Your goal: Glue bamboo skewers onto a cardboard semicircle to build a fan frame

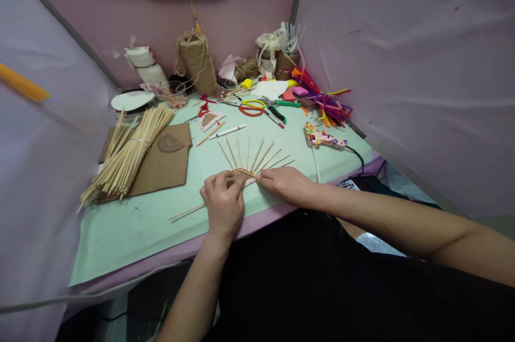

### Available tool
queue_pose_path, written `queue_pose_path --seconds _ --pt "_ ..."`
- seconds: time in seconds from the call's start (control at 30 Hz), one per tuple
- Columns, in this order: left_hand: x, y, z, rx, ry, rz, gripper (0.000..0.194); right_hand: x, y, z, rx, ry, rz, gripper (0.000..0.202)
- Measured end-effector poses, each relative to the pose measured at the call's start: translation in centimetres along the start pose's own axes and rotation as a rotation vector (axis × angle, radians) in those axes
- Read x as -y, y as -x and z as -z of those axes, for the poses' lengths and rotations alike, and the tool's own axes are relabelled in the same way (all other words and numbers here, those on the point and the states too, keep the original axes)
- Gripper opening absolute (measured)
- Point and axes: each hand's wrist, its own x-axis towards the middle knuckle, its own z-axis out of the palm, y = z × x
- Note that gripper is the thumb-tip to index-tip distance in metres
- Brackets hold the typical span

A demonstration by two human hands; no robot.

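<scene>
Near the table's front edge lies a half-round fan of thin wooden sticks (246, 171), its sticks spreading away from me. Twine or a similar tan strand seems to run along the curved base where the sticks meet. My left hand (222, 198) grips the left side of this base, fingers curled over brown material. At the right end of the base, my right hand (287, 185) pinches the edge with fingertips together. Both hands hide much of the lower part. One stick (187, 212) extends leftward from beneath my left hand.
A stick bundle (134, 154) rests on cardboard (173, 162) at left, beside a protractor (171, 142). Scissors (251, 111), pliers (277, 112) and a twine spool (198, 63) lie farther back. A corded, patterned glue gun (324, 137) sits right, near pipe cleaners (328, 109).
</scene>
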Motion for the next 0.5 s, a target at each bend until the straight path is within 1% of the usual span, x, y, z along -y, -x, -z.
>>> queue_pose_path --seconds 0.23,0.5 --pt "-0.1 -0.07 0.09 0.001 -0.01 -0.014 0.021 0.04 -0.04 0.1 0.004 0.013 0.0 0.023" --pt "-0.14 -0.17 -0.01 0.013 -0.006 -0.011 0.02 -0.06 0.03 -0.35 -0.038 0.024 0.004 0.024"
